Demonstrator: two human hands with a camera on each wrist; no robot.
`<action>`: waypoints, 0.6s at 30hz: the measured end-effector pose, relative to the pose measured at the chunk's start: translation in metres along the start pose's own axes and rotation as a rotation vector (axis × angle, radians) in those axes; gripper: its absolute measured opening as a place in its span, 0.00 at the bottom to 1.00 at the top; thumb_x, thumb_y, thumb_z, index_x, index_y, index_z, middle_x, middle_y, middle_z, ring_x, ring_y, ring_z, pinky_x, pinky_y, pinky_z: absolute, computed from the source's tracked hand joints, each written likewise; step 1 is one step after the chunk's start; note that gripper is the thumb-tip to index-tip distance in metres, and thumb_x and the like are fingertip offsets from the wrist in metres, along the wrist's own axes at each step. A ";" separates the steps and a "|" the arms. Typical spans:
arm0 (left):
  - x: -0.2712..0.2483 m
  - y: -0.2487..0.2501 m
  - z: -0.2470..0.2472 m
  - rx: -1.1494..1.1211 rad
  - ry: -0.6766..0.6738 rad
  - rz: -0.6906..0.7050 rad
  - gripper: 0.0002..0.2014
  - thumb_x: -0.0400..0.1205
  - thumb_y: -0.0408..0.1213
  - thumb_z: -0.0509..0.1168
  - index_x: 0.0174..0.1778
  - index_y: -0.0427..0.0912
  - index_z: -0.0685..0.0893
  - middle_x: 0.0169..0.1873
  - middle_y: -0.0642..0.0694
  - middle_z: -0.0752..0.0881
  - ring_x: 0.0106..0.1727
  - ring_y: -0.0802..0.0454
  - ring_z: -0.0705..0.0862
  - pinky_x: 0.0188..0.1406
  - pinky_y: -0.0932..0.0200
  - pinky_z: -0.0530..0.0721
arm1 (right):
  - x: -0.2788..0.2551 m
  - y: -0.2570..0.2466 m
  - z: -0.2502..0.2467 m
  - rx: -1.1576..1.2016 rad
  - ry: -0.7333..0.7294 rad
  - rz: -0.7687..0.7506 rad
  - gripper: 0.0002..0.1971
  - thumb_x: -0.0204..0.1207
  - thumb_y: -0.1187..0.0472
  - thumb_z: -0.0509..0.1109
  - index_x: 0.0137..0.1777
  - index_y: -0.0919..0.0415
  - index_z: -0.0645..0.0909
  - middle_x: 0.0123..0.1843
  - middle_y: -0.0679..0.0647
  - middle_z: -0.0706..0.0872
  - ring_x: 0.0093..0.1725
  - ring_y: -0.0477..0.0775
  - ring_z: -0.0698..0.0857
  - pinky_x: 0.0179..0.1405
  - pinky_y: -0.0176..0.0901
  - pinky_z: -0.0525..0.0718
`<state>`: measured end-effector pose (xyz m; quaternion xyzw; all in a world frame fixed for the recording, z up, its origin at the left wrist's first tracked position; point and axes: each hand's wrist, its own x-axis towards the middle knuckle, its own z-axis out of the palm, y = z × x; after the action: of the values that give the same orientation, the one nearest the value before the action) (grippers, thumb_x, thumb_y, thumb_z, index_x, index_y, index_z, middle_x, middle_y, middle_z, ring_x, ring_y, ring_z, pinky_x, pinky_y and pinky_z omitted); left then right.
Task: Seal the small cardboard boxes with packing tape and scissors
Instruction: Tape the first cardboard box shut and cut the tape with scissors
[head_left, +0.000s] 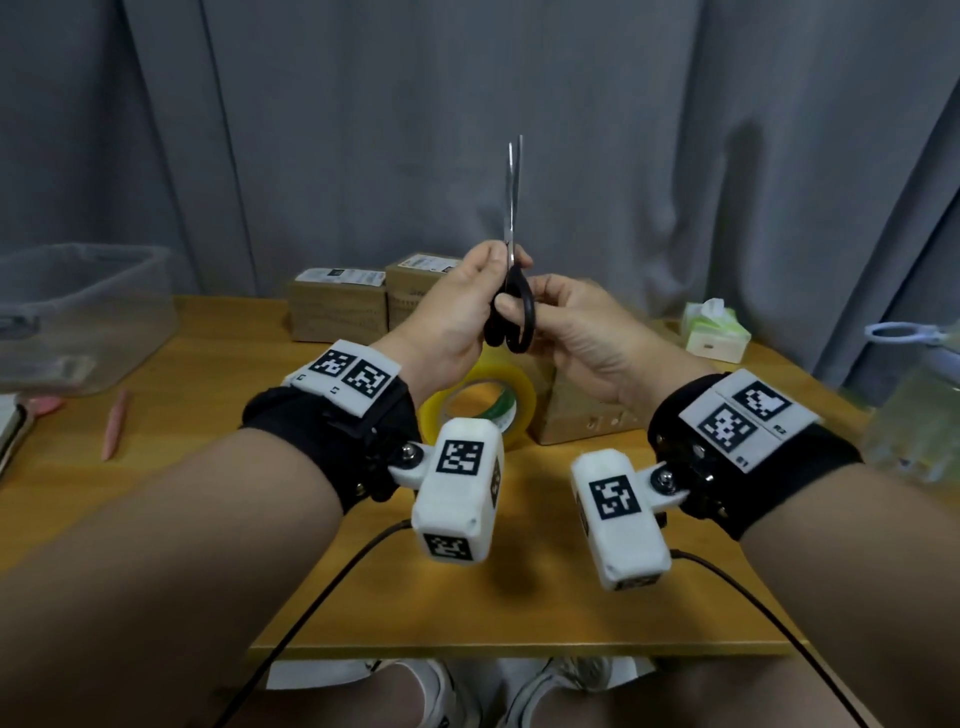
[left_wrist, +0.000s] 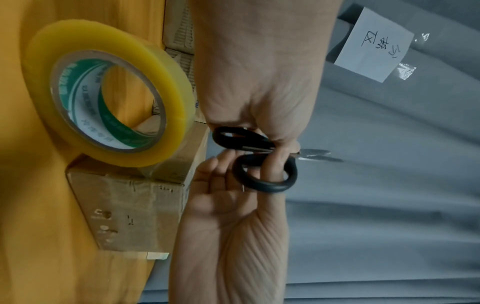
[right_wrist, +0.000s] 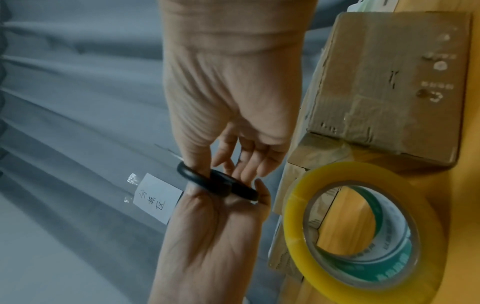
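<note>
Black-handled scissors (head_left: 527, 317) (left_wrist: 265, 186) (right_wrist: 218, 185) are held up above the table, blades together and pointing upward. My left hand (head_left: 462, 301) (left_wrist: 259, 82) (right_wrist: 221, 236) grips them at the handles, with one digit through a loop. My right hand (head_left: 582, 332) (left_wrist: 228, 226) (right_wrist: 221, 92) is beside them, its fairly straight fingers touching the loops. Below the hands, a yellow packing tape roll (head_left: 519, 387) (left_wrist: 161, 67) (right_wrist: 293, 226) stands on edge against a small cardboard box (head_left: 571, 421) (left_wrist: 130, 205) (right_wrist: 389, 82). A strip from the roll seems stuck to the box.
Two more cardboard boxes (head_left: 337, 306) stand at the back of the wooden table (head_left: 467, 597). A clear plastic bin (head_left: 83, 312) and a pink pen (head_left: 114, 423) are on the left. A tissue pack (head_left: 714, 332) and a bottle (head_left: 914, 405) are on the right.
</note>
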<state>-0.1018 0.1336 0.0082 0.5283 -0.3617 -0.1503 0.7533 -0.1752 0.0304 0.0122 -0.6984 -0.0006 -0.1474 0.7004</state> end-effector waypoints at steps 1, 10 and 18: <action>0.002 -0.001 0.000 0.019 -0.011 -0.011 0.14 0.90 0.39 0.48 0.45 0.45 0.78 0.41 0.44 0.79 0.44 0.50 0.79 0.41 0.56 0.78 | 0.001 0.001 0.001 -0.003 0.010 0.002 0.14 0.75 0.68 0.72 0.58 0.64 0.75 0.41 0.56 0.84 0.42 0.53 0.80 0.39 0.37 0.76; 0.003 -0.008 -0.034 0.898 0.003 -0.065 0.18 0.85 0.46 0.60 0.67 0.40 0.78 0.61 0.47 0.82 0.59 0.55 0.78 0.53 0.67 0.72 | 0.017 -0.001 -0.050 -0.513 0.311 -0.048 0.35 0.77 0.67 0.72 0.81 0.54 0.62 0.63 0.60 0.84 0.59 0.55 0.85 0.56 0.39 0.81; 0.002 -0.025 -0.039 1.239 -0.254 -0.144 0.31 0.73 0.57 0.72 0.69 0.47 0.75 0.64 0.49 0.80 0.63 0.50 0.78 0.58 0.56 0.77 | 0.025 0.013 -0.028 -1.408 0.380 0.054 0.32 0.69 0.35 0.70 0.62 0.58 0.70 0.55 0.55 0.83 0.61 0.62 0.81 0.62 0.57 0.75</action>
<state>-0.0689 0.1490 -0.0206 0.8671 -0.4316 -0.0248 0.2475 -0.1542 -0.0020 0.0042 -0.9455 0.2332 -0.2142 0.0766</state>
